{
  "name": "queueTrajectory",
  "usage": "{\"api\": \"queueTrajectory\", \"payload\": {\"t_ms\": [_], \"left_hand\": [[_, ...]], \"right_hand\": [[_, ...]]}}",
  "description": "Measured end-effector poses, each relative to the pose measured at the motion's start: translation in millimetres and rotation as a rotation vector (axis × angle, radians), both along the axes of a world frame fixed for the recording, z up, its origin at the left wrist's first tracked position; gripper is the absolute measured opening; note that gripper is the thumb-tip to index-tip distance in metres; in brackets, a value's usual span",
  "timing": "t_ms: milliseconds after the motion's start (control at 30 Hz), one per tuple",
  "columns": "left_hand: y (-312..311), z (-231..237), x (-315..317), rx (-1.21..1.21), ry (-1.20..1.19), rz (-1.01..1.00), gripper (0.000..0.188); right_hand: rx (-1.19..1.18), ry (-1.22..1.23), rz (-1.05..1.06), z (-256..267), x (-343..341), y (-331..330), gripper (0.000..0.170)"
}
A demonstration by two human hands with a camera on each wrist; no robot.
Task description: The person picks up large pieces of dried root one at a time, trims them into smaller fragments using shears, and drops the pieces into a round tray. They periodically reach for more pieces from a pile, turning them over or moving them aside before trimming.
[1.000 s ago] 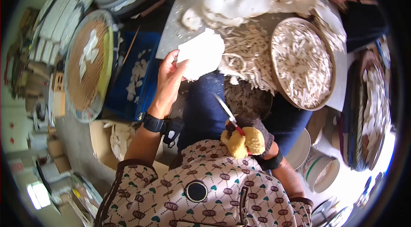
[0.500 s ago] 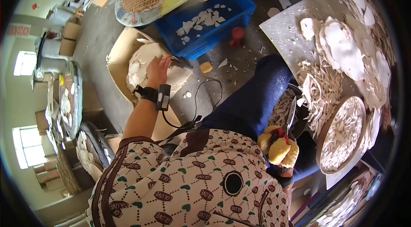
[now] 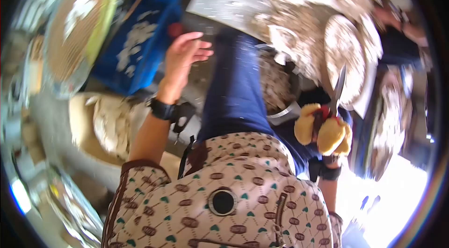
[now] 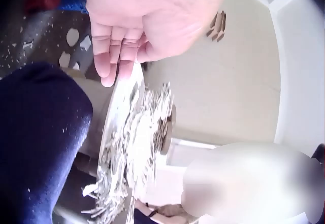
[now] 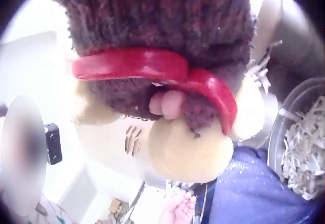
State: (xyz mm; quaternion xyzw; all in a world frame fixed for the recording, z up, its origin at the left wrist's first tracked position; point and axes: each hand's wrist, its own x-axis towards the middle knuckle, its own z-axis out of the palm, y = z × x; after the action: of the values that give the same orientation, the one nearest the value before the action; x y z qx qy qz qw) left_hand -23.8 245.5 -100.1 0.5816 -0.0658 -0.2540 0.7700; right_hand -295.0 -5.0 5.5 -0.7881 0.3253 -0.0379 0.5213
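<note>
My bare left hand [image 3: 184,61] hovers over the floor, left of my knee, its fingers loosely bent and holding nothing. In the left wrist view its fingertips overlap the edge of the table [image 4: 107,122], where pale strips are heaped. By my right thigh, my right hand [image 3: 322,126] wears a dark knitted glove and grips scissors [image 3: 340,84] with the blades pointing up and away. Yellow spongy pads [image 3: 333,136] surround the fingers. In the right wrist view, the red handles [image 5: 132,64] loop around the gloved hand. White sheets [image 3: 111,124] lie in a cardboard box [image 3: 80,119].
A blue crate [image 3: 154,68] with white scraps stands at the left, beside a woven tray [image 3: 70,56]. Strips [image 3: 304,51] and a round rimmed tray [image 3: 326,68] cover the table's near side. A basin [image 3: 284,111] sits between my legs. Another person's hand [image 3: 386,16] is at far right.
The left hand held a white sheet over the table, then reached over the box's white sheets; now it is back near the knee, empty. The right hand keeps the scissors. The head view has swung.
</note>
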Motion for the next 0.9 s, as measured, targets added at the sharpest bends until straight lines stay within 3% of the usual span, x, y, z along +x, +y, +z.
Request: {"api": "queueTrajectory", "payload": {"t_ms": [100, 167, 300, 400, 567, 700, 767, 833, 900], "left_hand": [[-31, 4, -7, 0.051, -0.006, -0.149, 0.028], [-45, 5, -13, 0.088, -0.051, -0.252, 0.027], [-68, 17, -21, 0.062, -0.086, -0.461, 0.025], [-89, 27, -24, 0.083, -0.142, -0.556, 0.025], [-124, 38, -34, 0.123, -0.162, -0.785, 0.029], [-150, 46, -60, 0.232, -0.236, -1.115, 0.032], [-171, 45, -83, 0.268, -0.138, -1.314, 0.032], [-205, 28, -114, 0.027, -0.420, -1.465, 0.045], [-237, 30, -157, 0.156, -0.726, -1.424, 0.064]], "right_hand": [[-0.278, 0.120, -0.140, 24, -28, -2, 0.021], [-0.331, 0.148, -0.262, 29, -48, -4, 0.021], [-0.017, -0.182, -0.565, -10, -107, -13, 0.023], [0.152, -0.407, -0.731, -4, -128, 6, 0.025], [0.318, -0.626, -0.784, -10, -135, 22, 0.026], [0.380, -0.696, -0.793, -9, -145, 27, 0.027], [0.399, -0.726, -0.790, -7, -149, 28, 0.028], [0.415, -0.742, -0.785, -3, -155, 28, 0.029], [0.428, -0.757, -0.780, 3, -162, 28, 0.029]]}}
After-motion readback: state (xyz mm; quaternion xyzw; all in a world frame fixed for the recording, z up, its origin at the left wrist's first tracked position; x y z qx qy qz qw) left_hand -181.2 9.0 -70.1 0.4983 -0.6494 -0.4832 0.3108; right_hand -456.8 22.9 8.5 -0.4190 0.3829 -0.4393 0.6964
